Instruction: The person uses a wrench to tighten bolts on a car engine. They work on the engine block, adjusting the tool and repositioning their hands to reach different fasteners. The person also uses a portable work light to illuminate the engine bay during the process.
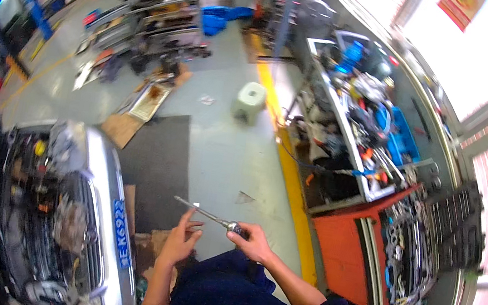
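My right hand is closed around the thick, dark end of a ratchet wrench. Its round metal head shows beside my fingers, and a long thin shaft points up and left. Under that shaft is my left hand, fingers apart, the index finger reaching up to the metal. A small bright piece shows at that fingertip; whether it is part of the tool I cannot tell.
At left stands a car with its engine bay exposed. On my right are a red tool cabinet topped with tools and a cluttered cart. Ahead sit a pale green stool, a dark mat and loaded shelving.
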`<state>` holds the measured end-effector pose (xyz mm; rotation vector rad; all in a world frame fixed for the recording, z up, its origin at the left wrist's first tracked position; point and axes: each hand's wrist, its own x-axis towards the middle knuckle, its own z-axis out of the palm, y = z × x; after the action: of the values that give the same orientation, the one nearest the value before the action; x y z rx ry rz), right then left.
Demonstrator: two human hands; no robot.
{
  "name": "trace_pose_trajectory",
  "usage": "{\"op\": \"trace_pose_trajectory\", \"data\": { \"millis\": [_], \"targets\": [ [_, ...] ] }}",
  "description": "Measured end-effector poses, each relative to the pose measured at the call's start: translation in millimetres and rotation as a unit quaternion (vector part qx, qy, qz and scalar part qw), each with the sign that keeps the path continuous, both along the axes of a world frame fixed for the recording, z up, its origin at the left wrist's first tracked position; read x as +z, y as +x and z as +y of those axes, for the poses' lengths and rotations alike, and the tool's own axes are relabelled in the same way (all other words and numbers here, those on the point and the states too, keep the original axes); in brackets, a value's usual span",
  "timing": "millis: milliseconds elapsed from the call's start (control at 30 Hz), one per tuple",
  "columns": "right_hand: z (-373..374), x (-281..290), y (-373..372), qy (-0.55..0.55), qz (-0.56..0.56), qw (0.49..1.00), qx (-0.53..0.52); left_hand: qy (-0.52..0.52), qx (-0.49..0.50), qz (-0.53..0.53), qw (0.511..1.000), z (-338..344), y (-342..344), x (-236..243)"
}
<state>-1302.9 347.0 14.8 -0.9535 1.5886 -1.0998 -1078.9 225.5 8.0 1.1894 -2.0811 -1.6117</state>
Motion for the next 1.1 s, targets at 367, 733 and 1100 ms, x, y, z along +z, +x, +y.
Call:
{"op": "trace_pose_trajectory", "data": {
  "millis": [367,733,1100],
  "targets": [
    [62,9,-108,-0.028,-0.038,0.982,-0.180,-0.054,-0.176,0.007,0.983,-63,-181,-8],
    [61,57,-198,-0.340,-0.174,0.795,-0.471,0.046,-0.159,0.206,0.965,-112,-296,-42],
    [-37,64,-513,-0.184,-0.235,0.735,-0.608,0.155,0.131,0.064,0.977,-194,-196,-214]
  ]
}}
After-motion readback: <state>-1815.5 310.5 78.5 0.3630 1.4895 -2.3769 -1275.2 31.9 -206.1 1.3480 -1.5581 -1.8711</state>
